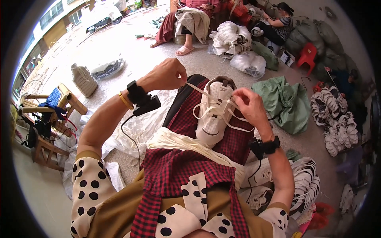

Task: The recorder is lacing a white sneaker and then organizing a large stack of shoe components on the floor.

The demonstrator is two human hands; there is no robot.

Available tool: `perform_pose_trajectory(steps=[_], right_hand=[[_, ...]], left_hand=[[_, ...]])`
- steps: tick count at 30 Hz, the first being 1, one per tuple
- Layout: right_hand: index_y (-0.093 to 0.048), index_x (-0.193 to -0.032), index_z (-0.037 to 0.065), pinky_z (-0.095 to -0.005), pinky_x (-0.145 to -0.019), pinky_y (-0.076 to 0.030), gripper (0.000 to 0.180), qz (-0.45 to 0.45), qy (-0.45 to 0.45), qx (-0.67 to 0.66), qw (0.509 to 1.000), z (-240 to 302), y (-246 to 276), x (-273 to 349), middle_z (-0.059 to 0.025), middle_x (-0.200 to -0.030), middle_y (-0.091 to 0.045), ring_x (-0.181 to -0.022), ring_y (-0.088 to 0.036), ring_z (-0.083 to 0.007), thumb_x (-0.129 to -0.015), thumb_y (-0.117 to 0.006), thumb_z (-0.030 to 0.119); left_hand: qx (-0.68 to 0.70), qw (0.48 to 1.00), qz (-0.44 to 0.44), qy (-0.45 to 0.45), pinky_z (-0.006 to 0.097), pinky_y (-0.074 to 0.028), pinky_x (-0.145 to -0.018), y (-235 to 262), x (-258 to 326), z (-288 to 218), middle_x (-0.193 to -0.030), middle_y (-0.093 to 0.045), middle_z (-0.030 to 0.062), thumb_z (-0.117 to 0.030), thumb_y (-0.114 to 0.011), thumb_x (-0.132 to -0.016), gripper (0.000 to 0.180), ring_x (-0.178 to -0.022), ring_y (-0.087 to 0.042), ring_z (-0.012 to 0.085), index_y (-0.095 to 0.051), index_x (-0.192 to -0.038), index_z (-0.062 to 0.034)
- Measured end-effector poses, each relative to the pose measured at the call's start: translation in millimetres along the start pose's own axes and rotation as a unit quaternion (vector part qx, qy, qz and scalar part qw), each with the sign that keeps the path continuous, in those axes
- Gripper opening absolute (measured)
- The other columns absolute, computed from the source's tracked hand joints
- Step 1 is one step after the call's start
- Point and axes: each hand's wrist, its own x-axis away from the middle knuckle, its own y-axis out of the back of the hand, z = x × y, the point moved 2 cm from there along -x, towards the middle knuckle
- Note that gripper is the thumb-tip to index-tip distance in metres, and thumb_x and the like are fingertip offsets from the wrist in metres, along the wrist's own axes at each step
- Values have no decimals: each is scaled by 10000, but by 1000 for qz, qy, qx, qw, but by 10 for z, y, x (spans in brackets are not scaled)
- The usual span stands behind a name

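Observation:
A cream-white sneaker (209,130) lies on my lap, its toe toward me and its heel away. A flat white shoelace (197,89) runs through its eyelets, with loose loops at both sides. To the upper left of the shoe, my left hand (166,74) is closed on one end of the lace and holds it taut. My right hand (251,105) pinches lace at the shoe's right eyelet edge; its fingertips partly hide the spot. Below the toe, a bundle of off-white laces (184,143) lies across my red-and-black checked apron (174,166).
Several white shoes (305,184) are heaped by my right side, more shoes (335,119) farther right. A green sack (283,105) lies beyond my right hand. Bamboo seats (69,101) stand at left, near a wrapped jug (83,79). Seated people (194,23) are at the back.

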Motion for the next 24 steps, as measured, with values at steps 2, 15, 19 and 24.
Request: perform_pose_trajectory(steps=[2, 15, 19, 24], right_hand=[[-658, -933, -8, -319, -661, -511, 150, -10, 43, -38, 998, 156, -97, -106, -122, -842, -668, -725, -648, -188, -864, -598, 112], [-604, -895, 11, -213, -579, -404, 221, 71, -64, -309, 946, 208, -34, 24, 12, -692, -545, -620, -488, -50, -952, -559, 219], [-584, -886, 36, -198, -619, -400, 259, 8, -65, -320, 945, 11, -9, 325, 35, -696, -518, -651, -476, -45, -984, -545, 272], [-643, -919, 22, -196, -578, -405, 165, -22, -78, -320, 944, -103, -140, 418, 38, -703, -563, -622, -489, -38, -926, -641, 187]], left_hand=[[25, 1000, 7, -13, 351, -490, -572, 69, 25, -70, -634, -637, 105, -124, -635, -695, 124, -600, -620, 214, -714, -744, -43], [172, 972, -5, -158, 325, -504, -632, -346, -281, -453, -747, -681, 108, -121, -655, -784, 155, -664, -635, 187, -701, -879, -7], [90, 979, -12, -180, 391, -515, -676, -862, -493, -619, -763, -670, 122, -107, -676, -698, 158, -752, -661, 286, -703, -841, -46], [40, 985, 67, -153, 403, -511, -633, -1071, -636, -714, -724, -657, 144, -110, -675, -631, 132, -722, -652, 326, -687, -739, -37]])
